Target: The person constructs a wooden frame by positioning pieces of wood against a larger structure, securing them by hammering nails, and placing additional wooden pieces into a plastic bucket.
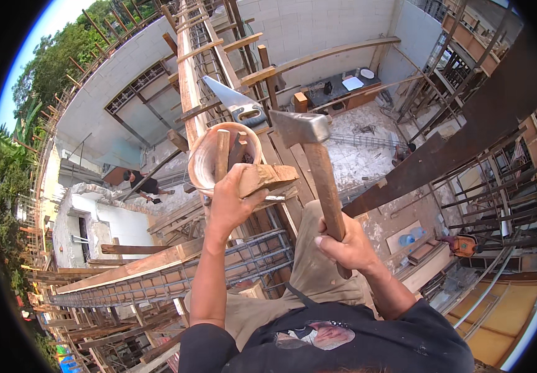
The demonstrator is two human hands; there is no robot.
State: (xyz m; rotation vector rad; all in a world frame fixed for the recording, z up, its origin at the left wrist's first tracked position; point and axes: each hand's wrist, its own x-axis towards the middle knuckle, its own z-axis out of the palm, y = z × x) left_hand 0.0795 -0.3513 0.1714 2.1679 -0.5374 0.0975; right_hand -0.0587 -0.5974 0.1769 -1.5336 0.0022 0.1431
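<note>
My right hand is closed round the wooden handle of a hammer. Its steel head points up, with a square striking face on one side and a broad, wedge-like end on the other. My left hand grips a short, rough wood block in front of a round bucket. Upright wood pieces stand inside the bucket. Beyond it lies a handsaw with a dark handle, on the boards of the formwork.
I am high above a floor on timber formwork. A rebar cage crosses below my left forearm. A person stands below on the left, another crouches at right. A long, dark beam slants across the right.
</note>
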